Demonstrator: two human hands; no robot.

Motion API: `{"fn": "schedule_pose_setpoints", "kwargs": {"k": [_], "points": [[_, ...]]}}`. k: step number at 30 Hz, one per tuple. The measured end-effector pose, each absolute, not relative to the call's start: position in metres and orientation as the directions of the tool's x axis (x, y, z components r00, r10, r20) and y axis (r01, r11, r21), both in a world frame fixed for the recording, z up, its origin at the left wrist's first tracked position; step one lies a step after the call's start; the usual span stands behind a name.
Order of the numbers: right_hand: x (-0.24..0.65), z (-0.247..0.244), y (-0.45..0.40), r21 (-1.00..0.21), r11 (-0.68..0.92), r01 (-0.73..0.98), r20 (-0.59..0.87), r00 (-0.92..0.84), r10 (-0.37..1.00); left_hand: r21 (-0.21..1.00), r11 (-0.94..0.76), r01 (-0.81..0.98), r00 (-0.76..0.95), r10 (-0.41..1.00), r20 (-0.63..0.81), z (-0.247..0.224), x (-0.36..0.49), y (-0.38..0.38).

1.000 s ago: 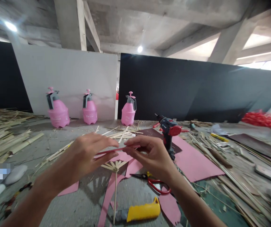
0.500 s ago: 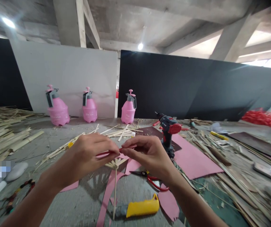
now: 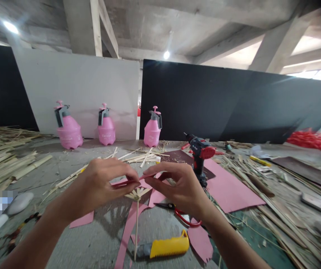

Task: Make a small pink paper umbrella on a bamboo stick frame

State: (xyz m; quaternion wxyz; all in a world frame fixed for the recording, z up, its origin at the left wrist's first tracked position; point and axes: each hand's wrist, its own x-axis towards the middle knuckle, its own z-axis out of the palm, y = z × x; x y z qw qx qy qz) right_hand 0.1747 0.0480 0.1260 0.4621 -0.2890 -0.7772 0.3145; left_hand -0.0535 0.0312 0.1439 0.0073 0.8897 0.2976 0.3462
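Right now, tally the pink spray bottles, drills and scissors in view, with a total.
Pink spray bottles: 3
Drills: 1
Scissors: 1
Total: 5

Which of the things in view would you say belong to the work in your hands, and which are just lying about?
In use: left hand, right hand, thin pink strip, bamboo fan frame.
Lying about: red-handled scissors, yellow-handled tool, cordless drill, pink pump sprayers, loose bamboo strips.
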Motion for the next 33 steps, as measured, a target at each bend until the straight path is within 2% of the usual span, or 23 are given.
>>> {"fn": "schedule_pose_setpoints", "kwargs": {"k": [7,13,22,33], "points": [[0.1727,0.1233,0.0483,-0.710,0.664,0.235,0.560,-0.384,0.734,0.232,-0.808,0.541,0.575,0.557,0.599,0.1441,-0.0570,0.0315],[0.1704,0.1192,0.0492,-0.777,0.613,0.145,0.516,-0.411,0.752,0.189,-0.829,0.526,0.603,0.520,0.605,0.1433,-0.0535,0.0307],[0.1707,0.1228,0.0484,-0.663,0.722,0.199,0.605,-0.425,0.673,0.201,-0.834,0.513,0.595,0.515,0.617,0.1463,-0.0529,0.0290],[0.1713,0.1205,0.0503,-0.656,0.742,0.136,0.640,-0.421,0.643,0.237,-0.851,0.469,0.592,0.501,0.631,0.1471,-0.0540,0.0289]]}}
